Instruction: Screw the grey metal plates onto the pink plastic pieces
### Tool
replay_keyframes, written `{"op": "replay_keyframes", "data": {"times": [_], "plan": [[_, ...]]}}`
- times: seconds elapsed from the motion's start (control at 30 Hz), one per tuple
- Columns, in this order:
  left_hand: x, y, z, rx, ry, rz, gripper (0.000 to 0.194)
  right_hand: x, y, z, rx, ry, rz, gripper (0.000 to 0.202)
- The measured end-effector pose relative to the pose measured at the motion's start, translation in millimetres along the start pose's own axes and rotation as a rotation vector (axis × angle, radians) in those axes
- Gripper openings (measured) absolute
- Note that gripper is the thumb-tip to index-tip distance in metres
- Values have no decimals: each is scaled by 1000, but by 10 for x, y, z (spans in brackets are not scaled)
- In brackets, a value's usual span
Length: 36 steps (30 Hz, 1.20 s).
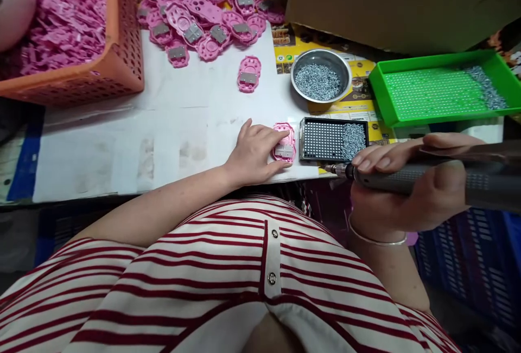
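Observation:
My left hand [256, 152] grips a pink plastic casing [284, 149] by its edges, thumb below and fingers above, flat on the white work surface. A grey plate sits in the casing's lower half. My right hand [401, 185] is wrapped round a dark electric screwdriver [391, 177]. Its bit points left, just below a black screw tray [325, 140] and apart from the casing. Small screws [354, 140] are heaped at the tray's right end, beside rows of holes. Another pink casing [249, 75] with a grey plate lies farther back.
A pile of pink casings [203, 11] lies at the back. An orange basket [126, 44] of small pink parts stands at left. Toward the right are a metal bowl [299, 90] of screws and a green tray [431, 117]. A cardboard box [391, 6] stands behind them.

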State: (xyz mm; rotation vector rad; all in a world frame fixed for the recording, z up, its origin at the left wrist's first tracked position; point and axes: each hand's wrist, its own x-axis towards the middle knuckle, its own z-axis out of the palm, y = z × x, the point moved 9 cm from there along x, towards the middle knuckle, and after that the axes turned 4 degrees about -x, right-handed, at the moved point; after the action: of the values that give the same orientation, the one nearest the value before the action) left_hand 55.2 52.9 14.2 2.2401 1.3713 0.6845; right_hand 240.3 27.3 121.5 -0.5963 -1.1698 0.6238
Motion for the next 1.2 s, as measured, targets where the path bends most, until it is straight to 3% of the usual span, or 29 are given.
{"op": "replay_keyframes", "data": {"times": [0.13, 0.23, 0.47, 0.83, 1.2], "plan": [[-20, 30, -19, 47, 20, -11, 32, -13, -34, 24, -62, -40, -53, 14], [-19, 55, -31, 65, 22, -22, 24, -12, -41, 46, -89, -59, -68, 17], [-50, 13, -98, 110, 70, -114, 23, -1, 65, 33, 52, -18, 65, 19], [-11, 162, -103, 209, 83, -90, 23, -41, 149, 35, 20, -4, 103, 21], [-33, 173, -37, 181, -22, -66, 20, 101, 144, 52, -117, 9, 7, 17]]}}
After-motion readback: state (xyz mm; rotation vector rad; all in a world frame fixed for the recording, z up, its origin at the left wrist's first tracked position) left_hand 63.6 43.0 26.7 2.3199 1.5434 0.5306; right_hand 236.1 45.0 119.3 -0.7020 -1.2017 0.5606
